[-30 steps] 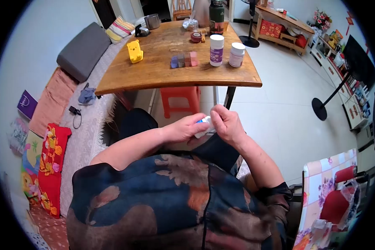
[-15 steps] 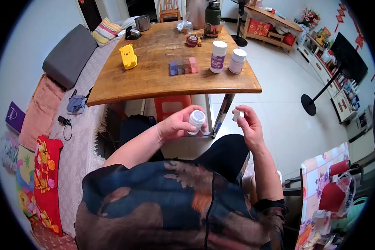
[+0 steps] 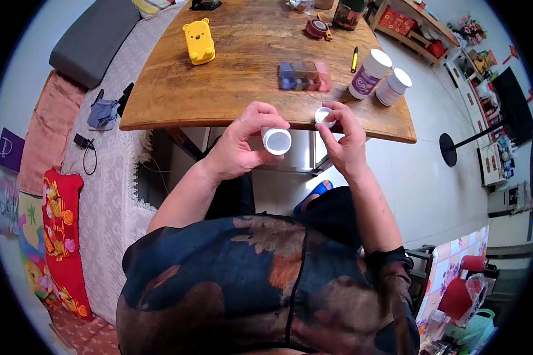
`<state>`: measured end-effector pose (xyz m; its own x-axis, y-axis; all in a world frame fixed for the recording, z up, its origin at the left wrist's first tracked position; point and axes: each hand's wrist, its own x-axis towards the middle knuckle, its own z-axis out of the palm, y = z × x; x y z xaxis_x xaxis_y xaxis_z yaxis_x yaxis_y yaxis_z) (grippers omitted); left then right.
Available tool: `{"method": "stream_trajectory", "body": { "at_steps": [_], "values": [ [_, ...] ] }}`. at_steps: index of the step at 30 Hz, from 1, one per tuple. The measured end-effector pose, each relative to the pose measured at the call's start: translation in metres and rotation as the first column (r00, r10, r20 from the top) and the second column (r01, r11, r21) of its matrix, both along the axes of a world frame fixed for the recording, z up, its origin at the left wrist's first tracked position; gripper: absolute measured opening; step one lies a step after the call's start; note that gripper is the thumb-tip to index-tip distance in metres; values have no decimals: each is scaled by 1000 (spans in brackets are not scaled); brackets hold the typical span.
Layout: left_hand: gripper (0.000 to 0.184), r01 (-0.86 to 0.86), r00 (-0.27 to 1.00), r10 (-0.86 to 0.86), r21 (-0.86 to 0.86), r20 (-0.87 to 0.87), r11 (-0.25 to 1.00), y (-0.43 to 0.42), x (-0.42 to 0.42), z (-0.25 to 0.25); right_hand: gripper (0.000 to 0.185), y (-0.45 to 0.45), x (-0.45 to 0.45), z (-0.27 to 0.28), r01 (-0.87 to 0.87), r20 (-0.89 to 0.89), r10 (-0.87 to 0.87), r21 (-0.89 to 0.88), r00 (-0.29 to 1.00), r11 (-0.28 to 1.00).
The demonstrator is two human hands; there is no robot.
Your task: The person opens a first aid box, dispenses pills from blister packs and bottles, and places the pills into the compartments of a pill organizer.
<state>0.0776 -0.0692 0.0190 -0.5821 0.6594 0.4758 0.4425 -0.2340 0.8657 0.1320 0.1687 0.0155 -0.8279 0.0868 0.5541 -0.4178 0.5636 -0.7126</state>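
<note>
Just in front of the table edge, my left hand [image 3: 241, 141] is wrapped round a small white bottle [image 3: 277, 142], tilted so that its round top faces me. Whether a seal covers the mouth I cannot tell. To its right, my right hand [image 3: 344, 140] pinches a white bottle cap [image 3: 323, 116] between thumb and fingers, its hollow side turned up. Beyond the hands, on the wooden table [image 3: 237, 97], lies a pill organizer [image 3: 305, 76] with blue, brown and pink compartments. A purple-and-white bottle [image 3: 370, 74] and a white capped bottle [image 3: 393, 87] stand near the right corner.
A yellow bear-shaped holder [image 3: 199, 41] stands on the table's left side. Farther back are a yellow-black pen [image 3: 354, 60], a dark red tape roll [image 3: 317, 28] and a dark green flask [image 3: 349, 15]. A covered sofa [image 3: 109, 219] runs along the left.
Both hands have moved forward to the table edge, with the bottle and cap still held. The bottle's top now faces me more. My view has tipped downward, and a blue shoe shows below.
</note>
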Motion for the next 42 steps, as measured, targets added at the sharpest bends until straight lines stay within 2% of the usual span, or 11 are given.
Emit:
{"method": "stream_trajectory", "body": {
  "at_steps": [4,7,10,15,21,25,29,33,36,39,42],
  "values": [
    [49,-261,965,261,-6,28,965,-6,-20,2,26,-5,-24,-9,-1,-76,18,216,997,976],
    [47,-662,736,633,-62,-240,747,-21,-51,1,28,-37,-48,7,-45,-178,127,406,976,913],
    [43,-795,589,758,-36,-280,605,-29,-70,10,30,-71,-79,17,3,-229,119,472,966,881],
    [39,-775,632,735,-181,-246,605,-29,-86,7,12,-86,-119,7,126,-232,40,658,972,743],
    [36,-748,662,663,-243,-349,618,-28,-97,-8,10,-90,-122,-10,143,-156,-64,570,986,809],
    [47,-725,680,630,-217,-375,654,-37,-105,-20,11,-84,-94,0,308,-390,-128,446,912,840],
    [49,-906,370,686,-81,-626,415,-26,-81,-8,12,-67,-47,-19,240,-526,-65,272,848,932],
    [46,-791,151,691,333,-706,513,-53,-102,-30,13,-18,56,-37,285,-541,-94,281,836,916],
    [39,-699,160,662,389,-733,600,-22,-57,-21,13,33,151,-52,402,-326,-297,325,897,856],
    [33,-300,457,356,236,-815,924,30,-22,-30,18,82,254,-64,614,-69,-638,370,767,697],
    [24,-55,527,-88,-137,-846,989,102,14,-40,8,86,344,-58,836,226,-878,277,423,474]
  ]
}}
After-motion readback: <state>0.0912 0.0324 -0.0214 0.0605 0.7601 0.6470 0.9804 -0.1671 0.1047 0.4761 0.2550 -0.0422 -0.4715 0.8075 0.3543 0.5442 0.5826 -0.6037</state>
